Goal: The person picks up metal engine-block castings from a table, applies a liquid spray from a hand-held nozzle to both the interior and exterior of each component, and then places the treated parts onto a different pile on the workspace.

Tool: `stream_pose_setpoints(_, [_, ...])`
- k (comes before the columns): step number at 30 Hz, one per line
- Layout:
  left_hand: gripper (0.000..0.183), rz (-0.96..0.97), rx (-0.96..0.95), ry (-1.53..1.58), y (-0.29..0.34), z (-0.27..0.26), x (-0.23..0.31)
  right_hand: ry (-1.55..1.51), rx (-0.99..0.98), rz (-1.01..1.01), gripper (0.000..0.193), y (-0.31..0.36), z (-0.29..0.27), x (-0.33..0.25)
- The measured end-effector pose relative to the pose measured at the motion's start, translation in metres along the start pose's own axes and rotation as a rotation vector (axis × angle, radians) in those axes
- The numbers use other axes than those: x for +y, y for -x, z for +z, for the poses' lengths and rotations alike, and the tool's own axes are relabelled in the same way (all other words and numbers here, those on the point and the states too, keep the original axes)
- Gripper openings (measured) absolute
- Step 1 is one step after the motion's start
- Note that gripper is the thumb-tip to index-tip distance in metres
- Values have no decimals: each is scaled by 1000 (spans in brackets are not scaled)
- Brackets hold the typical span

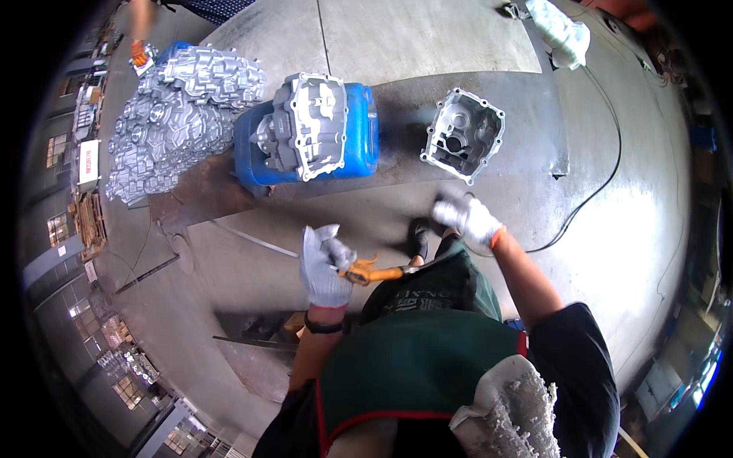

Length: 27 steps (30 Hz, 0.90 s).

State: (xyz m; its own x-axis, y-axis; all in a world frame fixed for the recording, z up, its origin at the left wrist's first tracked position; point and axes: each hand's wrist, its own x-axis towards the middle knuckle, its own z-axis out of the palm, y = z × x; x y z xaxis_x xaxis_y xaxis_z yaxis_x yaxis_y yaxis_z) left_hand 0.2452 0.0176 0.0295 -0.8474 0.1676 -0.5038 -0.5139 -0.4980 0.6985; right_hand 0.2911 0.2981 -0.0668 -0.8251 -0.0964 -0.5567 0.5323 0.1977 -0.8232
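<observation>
1. Two gloved hands are seen above a concrete floor (626,229). The left hand (324,263) is closed around an orange-handled air tool (366,271), whose long axis runs rightward across the body.
2. The right hand (467,217) is blurred; whether it is open or closed cannot be told, and nothing is seen in it.
3. A grey cast-aluminium housing (463,133) lies on the floor ahead of the right hand, near it, open face up; the right hand is nearer to it.
4. A second housing (305,126) is propped on a blue drum (359,141), ahead of the left hand, beside a pile of castings (179,111).
</observation>
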Motion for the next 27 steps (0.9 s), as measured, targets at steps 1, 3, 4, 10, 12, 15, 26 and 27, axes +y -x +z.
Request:
stream_pose_setpoints(1, [51,-70,43,86,-6,11,0,110,-150,-148,69,18,13,-1])
stream_pose_setpoints(3, [53,-253,75,295,-16,28,-2,42,-315,-437,67,52,32,-41])
stream_pose_setpoints(4, [53,-327,68,375,-19,38,-3,180,-311,-494,68,63,32,-68])
stream_pose_setpoints(10, [56,-486,-222,346,-20,87,-9,173,-209,-435,66,100,19,-96])
stream_pose_setpoints(12, [53,-536,-135,233,-18,113,-6,121,-141,-291,62,110,14,-93])
stream_pose_setpoints(15, [37,-205,-454,2,-36,57,-32,6,87,-172,50,86,4,-83])
stream_pose_setpoints(26, [36,-348,575,-4,59,-155,-48,-307,460,-198,49,-124,-99,-147])
stream_pose_setpoints(27, [35,-335,650,-35,75,-166,-51,-377,410,-188,50,-126,-112,-149])
